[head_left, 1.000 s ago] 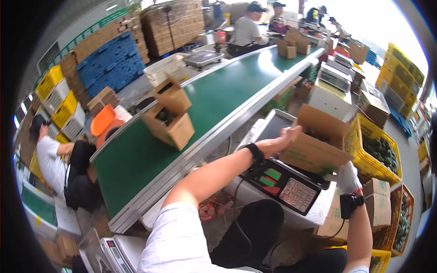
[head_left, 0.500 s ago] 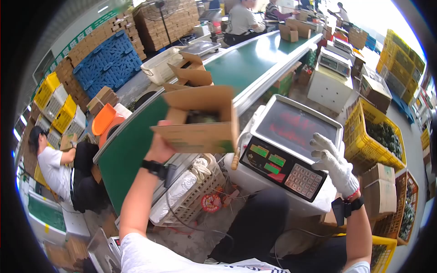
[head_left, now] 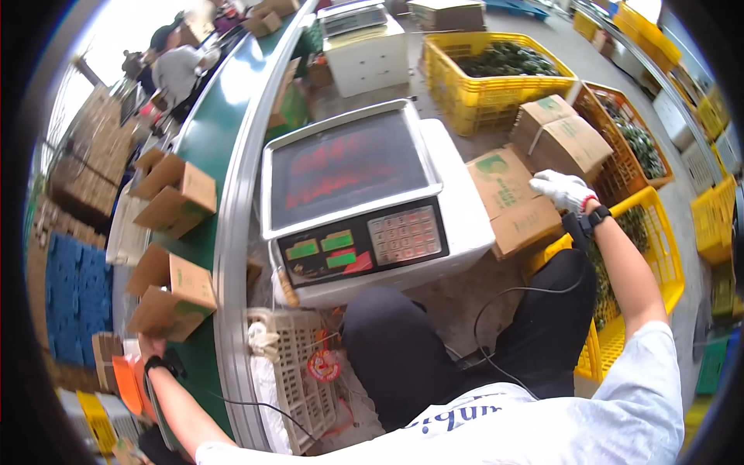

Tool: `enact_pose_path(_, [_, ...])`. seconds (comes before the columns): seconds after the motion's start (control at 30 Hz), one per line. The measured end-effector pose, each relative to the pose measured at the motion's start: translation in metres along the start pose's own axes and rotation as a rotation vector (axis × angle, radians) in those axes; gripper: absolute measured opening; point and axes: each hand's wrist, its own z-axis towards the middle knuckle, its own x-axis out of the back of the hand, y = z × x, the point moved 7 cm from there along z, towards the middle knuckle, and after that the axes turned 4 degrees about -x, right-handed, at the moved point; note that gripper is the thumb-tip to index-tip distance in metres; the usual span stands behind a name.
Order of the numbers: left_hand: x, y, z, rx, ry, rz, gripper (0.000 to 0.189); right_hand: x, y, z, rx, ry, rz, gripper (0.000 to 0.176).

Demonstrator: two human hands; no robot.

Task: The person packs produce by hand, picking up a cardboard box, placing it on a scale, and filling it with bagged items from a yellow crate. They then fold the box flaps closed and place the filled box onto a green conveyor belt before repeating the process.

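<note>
My left hand [head_left: 153, 345] is at the near end of an open cardboard box [head_left: 172, 298] on the green conveyor belt [head_left: 203, 353]. Its fingers are partly hidden by the box wall and appear closed on it. Just beyond, another open carton [head_left: 177, 194] stands on the same belt. On the right, my right hand [head_left: 562, 191] wears a white glove and holds nothing, fingers loosely stretched out. It hovers over flattened cardboard [head_left: 504, 182], near a strapped bundle of cartons [head_left: 564, 139]. In front of me sits a digital scale [head_left: 353, 194] with lit green displays.
A yellow crate [head_left: 473, 89] of dark green produce stands behind the cartons, with an orange crate [head_left: 616, 182] beside it. Another yellow crate [head_left: 647, 263] is near my right arm. A white plastic basket [head_left: 291, 356] and a cable lie by my legs. Another person [head_left: 180, 70] sits beside the belt.
The cardboard box in my left hand has moved left, onto the belt near the other carton. My gloved right hand has moved from beside the scale to over the flattened cardboard. My view has turned right.
</note>
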Motion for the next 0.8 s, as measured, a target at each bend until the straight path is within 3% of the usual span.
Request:
enact_pose_path(0.03, [0.014,-0.004,0.003,0.064,0.166,0.098,0.057,-0.002,0.009,-0.002,-0.063,-0.015,-0.187,0.076])
enact_pose_path(0.07, [0.031,-0.004,0.008,-0.019,0.342,0.182,0.07,-0.015,0.033,0.008,-0.092,-0.035,-0.262,0.086])
enact_pose_path(0.1, [0.03,-0.01,0.002,-0.108,0.454,0.211,0.083,-0.026,0.048,0.017,-0.138,-0.068,-0.301,0.088])
enact_pose_path(0.17, [-0.005,-0.004,-0.035,-0.244,0.55,0.198,0.09,-0.043,0.072,0.027,-0.228,-0.145,-0.343,0.088])
enact_pose_path(0.23, [0.053,0.014,-0.032,-0.438,0.793,0.169,0.063,-0.056,0.076,0.031,-0.273,-0.231,-0.341,0.083])
enact_pose_path(0.27, [0.047,0.023,-0.053,-0.585,0.873,0.121,0.036,-0.062,0.076,0.033,-0.275,-0.275,-0.336,0.08])
enact_pose_path(0.33, [-0.035,0.039,-0.112,-0.732,0.928,0.209,0.035,-0.072,0.085,0.043,-0.295,-0.235,-0.268,0.077])
enact_pose_path(0.4, [-0.143,0.04,-0.158,-0.799,0.76,0.316,0.039,-0.072,0.081,0.039,-0.323,-0.249,-0.21,0.077])
enact_pose_path(0.5, [-0.292,0.004,-0.179,-0.71,0.345,0.299,0.038,-0.072,0.093,0.043,-0.4,-0.013,-0.008,0.081])
enact_pose_path(0.53, [-0.345,-0.016,-0.187,-0.688,0.196,0.302,0.037,-0.071,0.088,0.04,-0.367,-0.094,-0.033,0.085])
enact_pose_path(0.63, [-0.523,-0.082,-0.237,-0.55,-0.344,0.449,0.033,-0.058,0.106,0.035,-0.35,0.055,0.116,0.08])
enact_pose_path(0.7, [-0.624,-0.126,-0.28,-0.393,-0.818,0.46,0.031,-0.039,0.106,0.033,-0.257,0.109,0.307,0.072])
enact_pose_path(0.77, [-0.699,-0.185,-0.307,-0.242,-1.163,0.455,0.042,-0.019,0.084,0.021,-0.182,0.113,0.448,0.063])
enact_pose_path(0.8, [-0.734,-0.212,-0.314,-0.313,-1.264,0.491,0.051,-0.014,0.072,0.016,-0.179,0.09,0.481,0.06])
